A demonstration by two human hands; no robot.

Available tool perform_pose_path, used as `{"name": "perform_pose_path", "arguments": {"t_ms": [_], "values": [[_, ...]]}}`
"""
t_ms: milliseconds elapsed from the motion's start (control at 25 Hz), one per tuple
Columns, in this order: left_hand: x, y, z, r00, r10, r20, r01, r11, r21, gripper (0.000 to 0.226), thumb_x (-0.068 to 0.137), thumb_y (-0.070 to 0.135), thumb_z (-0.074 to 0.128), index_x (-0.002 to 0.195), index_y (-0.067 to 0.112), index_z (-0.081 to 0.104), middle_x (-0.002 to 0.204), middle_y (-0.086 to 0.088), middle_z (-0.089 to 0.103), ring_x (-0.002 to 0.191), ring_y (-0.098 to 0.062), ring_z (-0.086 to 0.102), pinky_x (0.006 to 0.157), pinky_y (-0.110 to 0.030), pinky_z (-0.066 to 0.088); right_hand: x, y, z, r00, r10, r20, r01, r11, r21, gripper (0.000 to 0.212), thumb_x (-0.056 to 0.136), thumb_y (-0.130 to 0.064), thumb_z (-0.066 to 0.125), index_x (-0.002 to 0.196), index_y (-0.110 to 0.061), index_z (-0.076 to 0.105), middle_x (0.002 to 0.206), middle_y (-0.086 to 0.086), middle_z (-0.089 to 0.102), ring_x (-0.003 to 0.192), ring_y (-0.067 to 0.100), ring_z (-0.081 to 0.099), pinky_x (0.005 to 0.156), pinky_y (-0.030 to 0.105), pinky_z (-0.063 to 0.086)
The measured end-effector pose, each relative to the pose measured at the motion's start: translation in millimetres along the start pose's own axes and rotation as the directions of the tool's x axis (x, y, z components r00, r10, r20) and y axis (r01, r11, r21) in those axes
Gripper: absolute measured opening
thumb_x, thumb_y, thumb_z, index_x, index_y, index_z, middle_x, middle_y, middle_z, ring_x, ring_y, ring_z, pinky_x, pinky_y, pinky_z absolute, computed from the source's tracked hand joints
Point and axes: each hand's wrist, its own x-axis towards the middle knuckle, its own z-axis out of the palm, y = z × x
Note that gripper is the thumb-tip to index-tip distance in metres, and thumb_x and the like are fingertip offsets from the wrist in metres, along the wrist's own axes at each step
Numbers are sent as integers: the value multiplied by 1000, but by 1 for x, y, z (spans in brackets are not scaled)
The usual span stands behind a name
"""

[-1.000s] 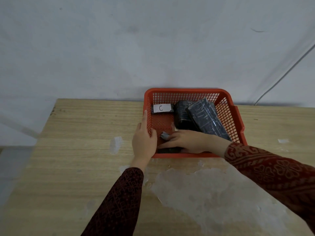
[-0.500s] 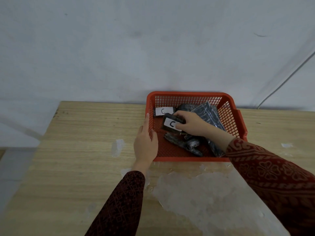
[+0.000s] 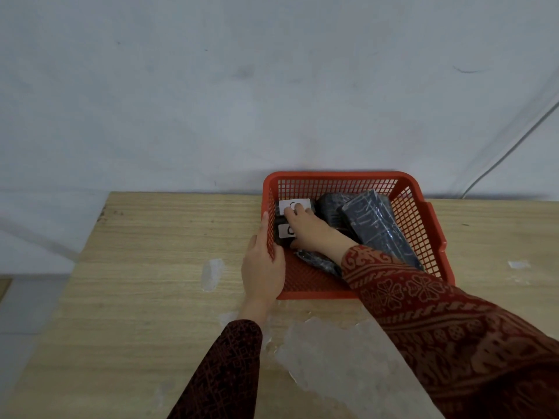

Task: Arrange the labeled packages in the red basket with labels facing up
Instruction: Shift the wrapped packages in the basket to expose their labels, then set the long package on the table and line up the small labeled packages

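Nearest the camera lay the worn wooden bench [image 3: 145,267], its surface patched with pale scuffs. The left hand [image 3: 262,269] gripped the near-left wall of the red basket [image 3: 435,234], thumb inside the mesh and fingers outside, steadying it. Beyond it the right hand [image 3: 308,231] had reached to the basket's left side and pressed down on a small dark package [image 3: 282,234], its white label [image 3: 284,230] turned up. Half a second earlier that package was held lifted over the middle of the basket; it now sat just in front of the far labeled package [image 3: 295,207], so a second label faced up and the two formed a short column along the left wall. The fingertips lay flat across both packages; whether they gripped anything could not be told. Both labels seemed to bear a handwritten "C", partly covered. A thin dark package [image 3: 317,261] lay near the wrist, and two larger wrapped ones [image 3: 378,225] leaned at the right, no labels showing, so these likely remained to be turned.
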Motion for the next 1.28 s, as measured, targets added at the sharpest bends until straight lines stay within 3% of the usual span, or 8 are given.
{"name": "perform_pose_path", "arguments": {"t_ms": [160, 440, 640, 800, 960, 1120, 1200, 1280], "values": [[1, 0, 1, 1000, 7, -17, -7, 1000, 20, 67, 92, 11, 48, 150, 33, 24, 104, -1, 61, 82, -10, 54, 68, -20, 40, -8, 3, 10, 982, -58, -181, 19, 977, -211, 74, 76, -28, 72, 136, -5, 34, 135, 18, 38, 124, 37, 37, 95, 46, 42], [1, 2, 0, 1000, 15, -15, -14, 999, 32, 67, 91, 10, 48, 150, 32, 24, 107, -2, 62, 86, -11, 54, 69, -19, 40, -15, -14, 21, 941, 59, -334, -92, 992, -82, 40, 85, -8, 56, 123, -3, 42, 129, 17, 46, 120, 33, 44, 90, 41, 44], [1, 0, 1, 1000, 25, -12, -24, 999, 32, 67, 91, 9, 48, 150, 31, 25, 116, -4, 61, 91, -10, 53, 73, -23, 41, -16, -16, 25, 949, 110, -295, -139, 987, -81, 36, 94, -7, 41, 129, -1, 42, 128, 18, 48, 120, 34, 44, 96, 42, 39], [2, 1, 0, 999, 40, -37, -40, 999, 4, 65, 89, 6, 50, 149, 25, 31, 128, -6, 59, 108, -19, 57, 82, -22, 40, -43, -17, 25, 957, 103, -270, -100, 995, 26, 40, 92, -11, 47, 131, -6, 45, 133, 17, 49, 123, 34, 45, 107, 44, 32], [-2, 3, -2, 989, 128, -79, -117, 984, 135, 53, 87, 7, 54, 139, 14, 46, 122, -12, 58, 107, -28, 56, 85, -29, 41, -114, -1, 31, 845, 165, -508, -118, 985, 124, 32, 83, -14, 60, 116, -13, 61, 120, 9, 61, 113, 29, 56, 98, 42, 41], [-6, 10, -1, 936, 320, -148, -218, 854, 472, 42, 83, 9, 59, 124, 11, 58, 127, -14, 58, 114, -32, 53, 96, -45, 34, -177, 56, 51, 630, 468, -619, -324, 884, 338, 31, 85, -22, 64, 114, -11, 62, 121, 12, 61, 113, 32, 55, 94, 46, 44], [-5, 21, 4, 886, 463, 5, -397, 754, 523, 42, 82, 9, 58, 124, 11, 58, 120, -13, 61, 107, -33, 58, 93, -46, 38, -191, 77, 63, 586, 549, -596, -402, 835, 375, 30, 90, -26, 57, 114, -9, 61, 119, 13, 61, 111, 33, 54, 94, 45, 41], [-3, 42, 24, 869, 446, 214, -494, 765, 413, 47, 87, 15, 56, 133, 11, 50, 122, -11, 61, 108, -31, 58, 91, -45, 46, -194, 82, 75, 583, 516, -627, -409, 854, 322, 30, 93, -29, 44, 105, -9, 64, 109, 10, 64, 102, 32, 56, 92, 40, 37]]}}
